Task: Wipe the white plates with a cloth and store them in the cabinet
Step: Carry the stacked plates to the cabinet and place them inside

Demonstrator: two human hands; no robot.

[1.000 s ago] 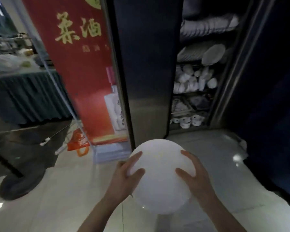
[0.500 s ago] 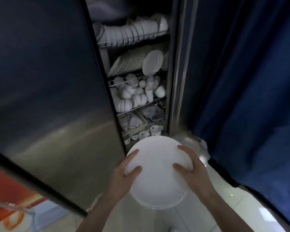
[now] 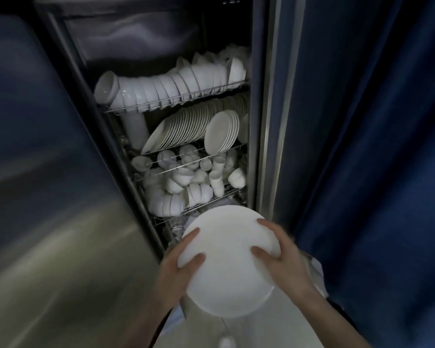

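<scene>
The left hand point(image 3: 178, 268) and right hand point(image 3: 285, 257) grip opposite rims of the stack of white plates point(image 3: 227, 264), thumbs on top. It is held low before the open cabinet point(image 3: 264, 121), where stored plates point(image 3: 194, 128) stand on edge beneath a row of bowls point(image 3: 161, 89).

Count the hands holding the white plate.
2. The left hand grips the white plate at its left rim; the right hand grips its right rim. No others show.
</scene>
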